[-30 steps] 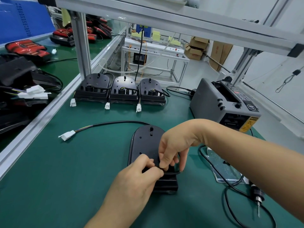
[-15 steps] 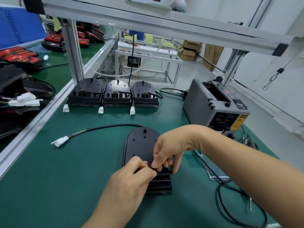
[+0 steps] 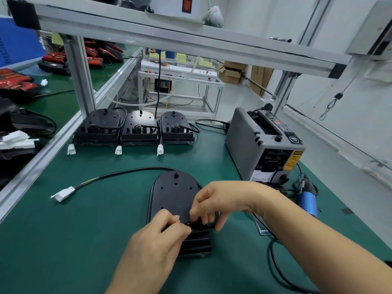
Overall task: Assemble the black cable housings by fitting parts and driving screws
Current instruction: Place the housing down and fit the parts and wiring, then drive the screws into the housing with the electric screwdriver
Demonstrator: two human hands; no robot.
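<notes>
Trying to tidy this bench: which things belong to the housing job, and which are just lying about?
Job:
- black housing, pinched at its near end by left hand and right hand
- its cable with white connector
- three housings at the back
- blue screwdriver, lying unused

Lying about:
- grey machine
- red-and-black parts on the next bench
- cardboard boxes

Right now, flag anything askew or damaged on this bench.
Nothing stands out. The three housings sit in a tidy row, the electric screwdriver lies beside the tape dispenser, the left hand and right hand work on the near housing.
</notes>
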